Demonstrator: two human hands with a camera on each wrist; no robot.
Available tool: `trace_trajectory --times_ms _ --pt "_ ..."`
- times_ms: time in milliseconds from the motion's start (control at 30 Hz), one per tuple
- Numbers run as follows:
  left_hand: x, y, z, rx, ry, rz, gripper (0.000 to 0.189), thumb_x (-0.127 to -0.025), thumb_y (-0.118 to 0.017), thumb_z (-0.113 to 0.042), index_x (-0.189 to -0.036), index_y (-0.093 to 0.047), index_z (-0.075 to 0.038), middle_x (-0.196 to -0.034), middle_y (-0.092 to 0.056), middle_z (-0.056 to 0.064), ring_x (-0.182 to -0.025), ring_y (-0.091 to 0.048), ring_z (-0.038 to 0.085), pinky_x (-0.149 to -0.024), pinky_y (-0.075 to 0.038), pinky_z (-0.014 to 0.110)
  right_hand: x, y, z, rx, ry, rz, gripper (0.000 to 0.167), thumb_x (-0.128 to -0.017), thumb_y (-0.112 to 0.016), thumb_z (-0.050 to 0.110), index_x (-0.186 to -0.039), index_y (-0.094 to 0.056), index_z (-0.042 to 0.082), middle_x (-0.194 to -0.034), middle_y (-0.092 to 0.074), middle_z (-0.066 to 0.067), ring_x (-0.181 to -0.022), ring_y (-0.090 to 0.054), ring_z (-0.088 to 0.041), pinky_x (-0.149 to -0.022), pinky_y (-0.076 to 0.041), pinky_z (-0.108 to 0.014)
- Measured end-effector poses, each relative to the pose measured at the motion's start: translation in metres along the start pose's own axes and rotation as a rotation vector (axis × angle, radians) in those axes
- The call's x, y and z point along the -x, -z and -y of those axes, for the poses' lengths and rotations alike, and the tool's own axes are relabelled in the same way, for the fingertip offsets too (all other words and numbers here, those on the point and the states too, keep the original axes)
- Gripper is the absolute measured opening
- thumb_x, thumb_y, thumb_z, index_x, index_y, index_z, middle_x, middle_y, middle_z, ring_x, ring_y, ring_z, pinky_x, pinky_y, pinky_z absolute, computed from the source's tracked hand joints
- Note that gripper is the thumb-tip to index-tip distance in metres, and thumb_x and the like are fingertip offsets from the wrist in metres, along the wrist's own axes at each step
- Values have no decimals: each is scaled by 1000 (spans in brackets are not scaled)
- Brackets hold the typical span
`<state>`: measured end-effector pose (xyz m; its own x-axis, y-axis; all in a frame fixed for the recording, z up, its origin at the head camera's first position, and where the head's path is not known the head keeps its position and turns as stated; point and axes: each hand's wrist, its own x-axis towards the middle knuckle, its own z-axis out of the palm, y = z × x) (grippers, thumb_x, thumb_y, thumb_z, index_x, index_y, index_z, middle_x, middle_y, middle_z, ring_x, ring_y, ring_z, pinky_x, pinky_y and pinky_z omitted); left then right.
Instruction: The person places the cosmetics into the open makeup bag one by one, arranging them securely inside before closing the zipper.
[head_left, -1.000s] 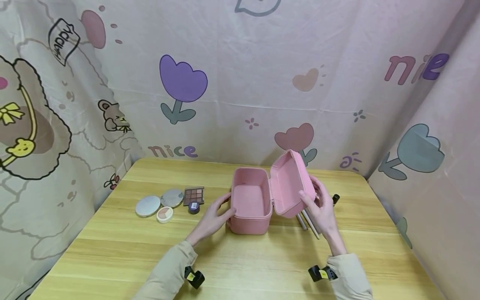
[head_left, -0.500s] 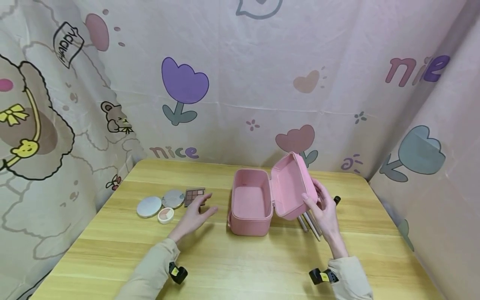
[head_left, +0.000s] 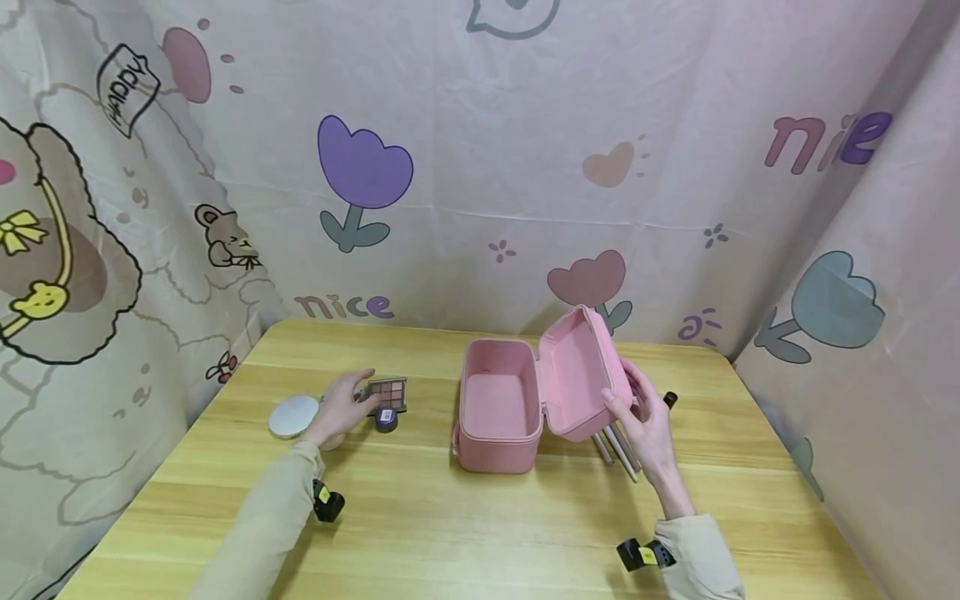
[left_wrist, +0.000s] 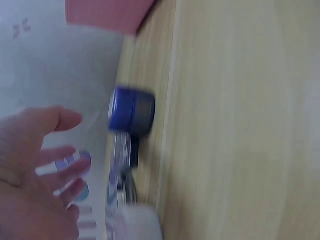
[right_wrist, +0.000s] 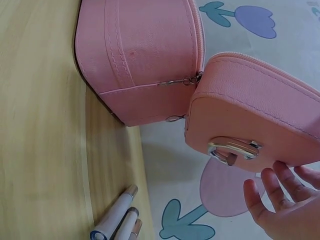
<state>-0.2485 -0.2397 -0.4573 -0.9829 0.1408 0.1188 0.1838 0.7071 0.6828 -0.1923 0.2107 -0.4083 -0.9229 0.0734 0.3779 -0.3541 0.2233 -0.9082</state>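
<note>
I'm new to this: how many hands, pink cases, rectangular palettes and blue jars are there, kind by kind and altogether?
Hands: 2 (left hand, right hand)
Pink case: 1
Rectangular palette: 1
Blue jar: 1
Total: 5

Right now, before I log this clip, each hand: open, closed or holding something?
Left hand: open, holding nothing.
Right hand: holding the pink lid by its edge.

The pink case (head_left: 498, 454) stands upright, its lid (head_left: 579, 373) open.
</note>
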Motion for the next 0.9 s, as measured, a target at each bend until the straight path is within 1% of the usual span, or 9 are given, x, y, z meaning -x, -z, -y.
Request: trace_trajectory --times_ms 100,233,300,400,467,533,633,733,900 --pt "-3 6 10 -53 -59 43 60 -92 -66 -8 -144 -43 13 -143 -47 39 -130 -45 56 -111 -40 67 0 0 1 -8 1 1 58 -96 -60 5 -151 -42 4 -128 -56 12 -113 -57 0 -90 -49 -10" --pt "-7 11 16 -117 -97 110 69 -86 -75 -11 -143 -44 14 -141 -46 41 -131 -41 59 -111 -35 71 1 1 1 -12 1 -2 57 -96 -60 5 -150 -42 3 -129 -56 11 -114 -56 0 -91 -49 -10" --pt "-8 12 17 -153 -95 137 74 -84 -78 -13 -144 -43 12 -144 -43 41 -134 -36 61 -112 -31 74 1 1 1 -4 2 -1 57 -96 -60 5 -150 -42 3 -128 -56 11 -113 -56 0 -90 -49 -10" --pt "-10 12 18 -172 -65 174 81 -81 -80 -15 -146 -40 10 -148 -36 43 -138 -28 63 -113 -25 76 2 1 1 10 3 0 57 -96 -60 5 -150 -42 3 -127 -56 12 -112 -57 0 -88 -50 -11" --pt "-10 11 19 -183 -50 186 82 -81 -80 -15 -148 -39 9 -149 -33 44 -140 -25 63 -113 -24 77 3 1 0 20 6 2 57 -96 -60 5 -150 -42 3 -126 -56 12 -111 -57 1 -87 -50 -11" --pt "-11 10 20 -172 -17 201 82 -83 -79 -13 -149 -37 8 -152 -28 43 -142 -21 62 -115 -21 77 3 1 1 19 8 3 57 -96 -60 5 -150 -42 3 -126 -56 11 -111 -57 0 -87 -51 -12" --pt "-13 9 22 -163 25 208 81 -84 -78 -12 -151 -36 7 -155 -23 42 -144 -17 60 -116 -18 76 3 1 1 15 15 5 57 -96 -60 4 -150 -42 3 -126 -56 9 -111 -57 0 -87 -51 -12" --pt "-14 7 23 -155 46 197 80 -84 -77 -10 -151 -36 6 -157 -21 40 -145 -15 58 -118 -15 75 2 1 1 10 20 8 57 -96 -59 4 -150 -42 3 -127 -56 8 -111 -57 0 -88 -51 -12" --pt "-17 4 26 -173 11 147 76 -86 -77 -13 -148 -39 7 -155 -29 39 -145 -18 56 -121 -10 71 1 1 2 11 24 9 57 -96 -59 4 -151 -42 3 -128 -55 5 -112 -57 1 -89 -51 -11"
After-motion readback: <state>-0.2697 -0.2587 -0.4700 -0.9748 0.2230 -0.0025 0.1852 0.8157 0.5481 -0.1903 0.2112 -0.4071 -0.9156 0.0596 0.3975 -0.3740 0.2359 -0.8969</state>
